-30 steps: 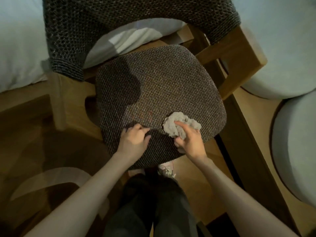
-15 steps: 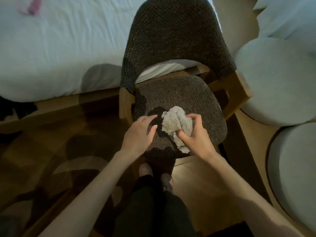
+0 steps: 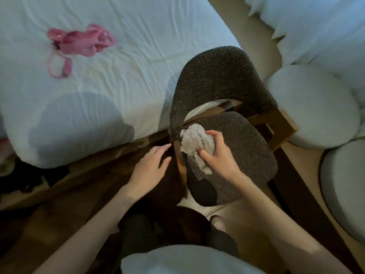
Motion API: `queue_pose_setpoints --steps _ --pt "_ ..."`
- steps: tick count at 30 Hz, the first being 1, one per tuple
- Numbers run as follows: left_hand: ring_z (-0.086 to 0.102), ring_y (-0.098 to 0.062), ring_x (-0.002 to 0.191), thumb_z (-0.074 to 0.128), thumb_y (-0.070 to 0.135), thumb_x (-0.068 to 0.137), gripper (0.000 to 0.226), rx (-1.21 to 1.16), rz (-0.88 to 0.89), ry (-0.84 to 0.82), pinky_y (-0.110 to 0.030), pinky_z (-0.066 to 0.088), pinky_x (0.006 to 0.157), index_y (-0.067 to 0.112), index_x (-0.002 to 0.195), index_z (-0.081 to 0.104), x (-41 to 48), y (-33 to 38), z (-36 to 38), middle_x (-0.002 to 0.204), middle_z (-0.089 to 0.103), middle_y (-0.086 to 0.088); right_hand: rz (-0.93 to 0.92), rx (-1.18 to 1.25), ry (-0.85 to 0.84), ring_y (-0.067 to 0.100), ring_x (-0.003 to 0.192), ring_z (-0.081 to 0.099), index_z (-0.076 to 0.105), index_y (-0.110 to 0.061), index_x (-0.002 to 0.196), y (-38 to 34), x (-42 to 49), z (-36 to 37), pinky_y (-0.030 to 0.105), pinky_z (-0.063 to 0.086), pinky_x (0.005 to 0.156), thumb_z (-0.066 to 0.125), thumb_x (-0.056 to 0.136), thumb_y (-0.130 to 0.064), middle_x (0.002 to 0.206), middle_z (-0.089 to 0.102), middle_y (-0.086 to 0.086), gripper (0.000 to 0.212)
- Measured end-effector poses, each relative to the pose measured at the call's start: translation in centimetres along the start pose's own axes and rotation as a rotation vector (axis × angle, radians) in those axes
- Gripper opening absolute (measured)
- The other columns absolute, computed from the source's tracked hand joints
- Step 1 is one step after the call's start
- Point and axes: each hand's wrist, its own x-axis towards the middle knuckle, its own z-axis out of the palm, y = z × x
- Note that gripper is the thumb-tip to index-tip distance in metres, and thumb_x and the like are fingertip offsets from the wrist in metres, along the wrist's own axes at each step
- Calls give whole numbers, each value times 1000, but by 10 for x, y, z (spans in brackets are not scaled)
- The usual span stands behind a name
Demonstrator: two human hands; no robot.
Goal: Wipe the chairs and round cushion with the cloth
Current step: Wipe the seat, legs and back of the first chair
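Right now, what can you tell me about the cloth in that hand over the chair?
The cloth is pale grey-beige, nubbly like towelling, crumpled into a loose wad. The right hand grips it, curled round its right side. It lies over the left rear of the dark woven chair seat, close to the left end of the backrest, a ragged tail trailing toward the person. Whether it presses on the seat is unclear.

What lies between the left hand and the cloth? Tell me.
In the head view, only the chair's wooden side post separates the open left hand from the cloth, which the right hand grips over the seat.
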Motion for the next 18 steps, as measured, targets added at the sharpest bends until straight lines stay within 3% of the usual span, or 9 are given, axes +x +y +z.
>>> queue_pose_setpoints --steps 5,11,18 --pt "48 -11 122 44 35 100 43 157 207 -146 -20 34 89 31 142 39 43 -42 -68 138 47 8 153 -14 113 22 104 61 30 -24 139 -44 15 41 47 54 86 63 89 -30 127 54 5 60" --pt "49 -16 122 45 29 100 43 229 397 -287 -25 38 96 25 142 40 93 -49 -107 137 50 3 307 53 351 17 110 57 30 -29 138 -64 11 63 43 53 90 61 91 -31 134 49 1 56" --pt "49 -18 121 45 25 100 45 326 609 -468 -34 46 96 22 144 37 148 -23 -85 137 50 0 463 175 602 16 113 56 32 -36 138 -47 6 70 40 51 93 58 93 -29 136 50 -2 53"
